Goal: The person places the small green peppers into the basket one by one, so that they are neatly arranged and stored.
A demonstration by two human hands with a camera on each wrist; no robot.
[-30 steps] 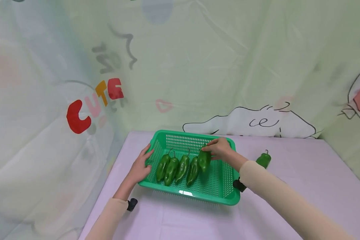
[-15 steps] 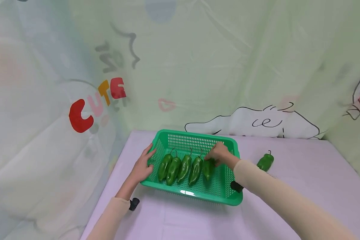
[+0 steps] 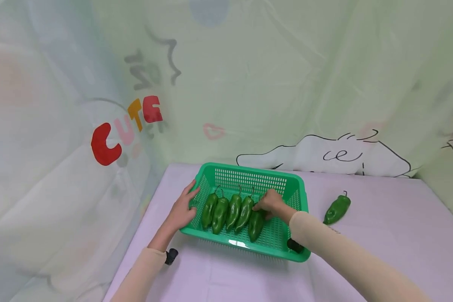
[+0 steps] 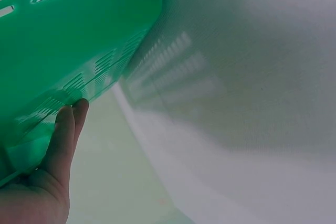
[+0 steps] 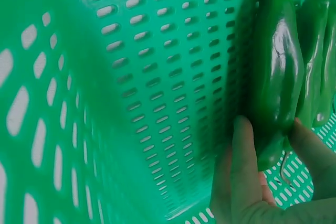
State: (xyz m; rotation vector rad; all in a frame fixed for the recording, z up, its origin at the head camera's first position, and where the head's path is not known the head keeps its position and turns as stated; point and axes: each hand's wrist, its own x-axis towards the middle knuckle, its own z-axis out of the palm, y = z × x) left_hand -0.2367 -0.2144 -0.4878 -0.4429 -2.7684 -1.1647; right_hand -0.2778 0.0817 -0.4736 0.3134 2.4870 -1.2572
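Note:
Against the left rim of a green plastic basket [image 3: 245, 247] rests my left hand [image 3: 181, 212], its fingers fairly straight. In the left wrist view, fingers [image 4: 63, 135] lie along the basket's outer wall. My right hand [image 3: 272, 203] reaches inside and pinches a green pepper [image 3: 255, 228] near its stem end, between thumb and fingertips. That pepper lies low in the basket, at the right end of a row of several similar green peppers [image 3: 219, 214]. The right wrist view shows the held pepper [image 5: 275, 72] close to the slotted floor, its stem end toward the hand.
One more green pepper [image 3: 337, 209] lies on the pale cloth-covered table [image 3: 381, 235], right of the basket. Printed curtains [image 3: 268, 92] hang behind the table and along its left side. The right forearm crosses the basket's right rim.
My right hand has lowered the pepper from above the row to the basket floor and drawn it slightly nearer. The left hand keeps its place on the rim. The head view has shifted slightly.

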